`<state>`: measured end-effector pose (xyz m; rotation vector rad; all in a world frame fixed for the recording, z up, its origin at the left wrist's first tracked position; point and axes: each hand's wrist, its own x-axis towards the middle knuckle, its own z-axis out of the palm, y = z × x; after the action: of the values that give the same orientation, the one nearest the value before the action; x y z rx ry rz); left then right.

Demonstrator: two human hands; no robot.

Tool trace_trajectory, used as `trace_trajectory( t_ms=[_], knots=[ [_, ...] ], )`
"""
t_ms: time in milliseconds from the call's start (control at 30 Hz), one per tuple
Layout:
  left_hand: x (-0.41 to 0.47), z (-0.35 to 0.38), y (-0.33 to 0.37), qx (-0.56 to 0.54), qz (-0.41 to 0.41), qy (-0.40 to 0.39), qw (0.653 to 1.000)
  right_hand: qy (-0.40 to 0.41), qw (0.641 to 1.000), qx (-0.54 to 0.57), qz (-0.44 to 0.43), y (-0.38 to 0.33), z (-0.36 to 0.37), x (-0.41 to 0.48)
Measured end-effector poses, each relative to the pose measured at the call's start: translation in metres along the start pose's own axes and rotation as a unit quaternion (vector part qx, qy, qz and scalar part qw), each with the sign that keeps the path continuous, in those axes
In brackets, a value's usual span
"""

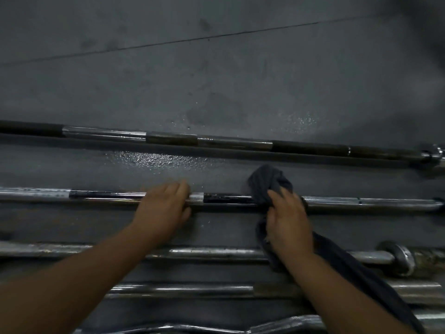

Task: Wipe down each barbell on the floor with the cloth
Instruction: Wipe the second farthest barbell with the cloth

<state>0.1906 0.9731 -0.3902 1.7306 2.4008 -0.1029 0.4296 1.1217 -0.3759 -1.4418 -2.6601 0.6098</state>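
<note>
Floor [216, 68]: five bars lying side by side, each running left to right.
Far barbell [168, 137]: rearmost, apart from the others.
Second barbell [361, 202]: next nearer. The left hand [163, 208] is on its middle. The right hand [289, 222], further right, holds the cloth [267, 184] over it.
Third barbell [204, 253]: nearer again, with the cloth's tail trailing across it.
Fourth barbell [180, 289]: just before the third.
Fifth bar [289, 321]: nearest.

- Dark grey floor [216, 80], scuffed and mottled all over.
- 1 thin seam [216, 36] cuts across it, climbing toward the right.
- Wet patch [149, 159] glistening left of centre.
- Finer droplets [298, 121] sparkling further right.
- Dark smudge [204, 25] just above the seam.
</note>
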Motion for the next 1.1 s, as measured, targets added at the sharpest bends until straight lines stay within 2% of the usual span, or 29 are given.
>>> trace_trajectory(
  t_ms=[33,100,200,233,300,367,433,467,500,533,567,600,633,667,700,733,800,833,867,900,967,1000,1067,1100],
  knots=[
    [-0.005,0.006,0.002,0.028,0.008,0.019,0.999,-0.003,1.000,-0.011,-0.015,-0.020,0.012,-0.001],
    [0.004,-0.001,-0.003,0.035,0.020,-0.048,0.998,-0.064,0.996,0.006,-0.070,-0.063,0.032,-0.005],
    [0.029,-0.012,-0.014,-0.053,0.034,-0.222,0.973,-0.158,0.978,-0.009,-0.136,-0.072,0.025,0.010],
    [0.039,-0.015,-0.018,-0.086,0.037,-0.272,0.958,-0.169,0.976,-0.025,-0.134,-0.060,0.017,0.014],
    [0.051,-0.019,-0.021,-0.111,0.038,-0.305,0.945,-0.153,0.984,-0.042,-0.086,-0.026,-0.002,0.018],
    [0.044,-0.014,-0.024,-0.100,0.033,-0.247,0.963,-0.096,0.994,-0.051,-0.023,0.000,-0.013,0.013],
    [0.018,0.002,-0.020,-0.072,0.029,-0.060,0.995,-0.076,0.995,-0.066,-0.007,-0.006,-0.003,0.006],
    [0.005,0.009,-0.016,-0.060,0.033,0.025,0.997,-0.083,0.994,-0.066,-0.013,-0.021,0.006,0.005],
    [-0.001,0.011,-0.013,-0.045,0.041,0.067,0.996,-0.106,0.992,-0.067,-0.033,-0.040,0.015,0.004],
    [0.002,0.011,-0.013,-0.035,0.051,0.046,0.997,-0.129,0.987,-0.063,-0.069,-0.060,0.025,0.002],
    [0.012,0.007,-0.018,-0.051,0.064,-0.014,0.997,-0.148,0.982,-0.048,-0.108,-0.076,0.031,0.001],
    [0.024,-0.002,-0.022,-0.085,0.060,-0.111,0.988,-0.163,0.976,-0.042,-0.141,-0.085,0.030,0.001],
    [0.037,-0.011,-0.028,-0.134,0.053,-0.228,0.963,-0.182,0.969,-0.051,-0.161,-0.087,0.023,0.001],
    [0.046,-0.017,-0.032,-0.185,0.047,-0.301,0.934,-0.192,0.965,-0.073,-0.165,-0.078,0.013,0.002],
    [0.052,-0.021,-0.033,-0.204,0.045,-0.319,0.924,-0.195,0.965,-0.092,-0.149,-0.063,0.004,0.003],
    [0.051,-0.021,-0.031,-0.195,0.038,-0.296,0.934,-0.195,0.969,-0.100,-0.115,-0.043,-0.007,0.004],
    [0.028,-0.006,-0.020,-0.107,-0.008,-0.126,0.986,-0.152,0.984,-0.085,-0.032,-0.011,-0.018,0.001],
    [0.011,0.003,-0.010,-0.064,-0.019,-0.027,0.997,-0.115,0.990,-0.075,-0.003,-0.008,-0.017,-0.003],
    [-0.002,0.003,0.000,-0.023,-0.015,0.033,0.999,-0.083,0.994,-0.074,0.003,-0.016,-0.011,-0.007],
    [-0.004,0.001,0.003,0.009,-0.012,0.037,0.999,-0.074,0.995,-0.064,0.007,-0.032,-0.002,-0.007],
    [0.011,-0.015,0.001,0.025,-0.001,-0.096,0.995,-0.146,0.987,-0.054,-0.032,-0.073,0.017,-0.009],
    [0.023,-0.018,-0.002,-0.007,0.004,-0.178,0.984,-0.187,0.979,-0.054,-0.067,-0.090,0.024,-0.012],
    [0.046,-0.028,-0.010,-0.109,-0.010,-0.327,0.939,-0.208,0.967,-0.070,-0.130,-0.097,0.020,-0.007],
    [0.054,-0.032,-0.014,-0.143,-0.015,-0.357,0.923,-0.203,0.966,-0.087,-0.132,-0.085,0.009,-0.002]
  ],
)
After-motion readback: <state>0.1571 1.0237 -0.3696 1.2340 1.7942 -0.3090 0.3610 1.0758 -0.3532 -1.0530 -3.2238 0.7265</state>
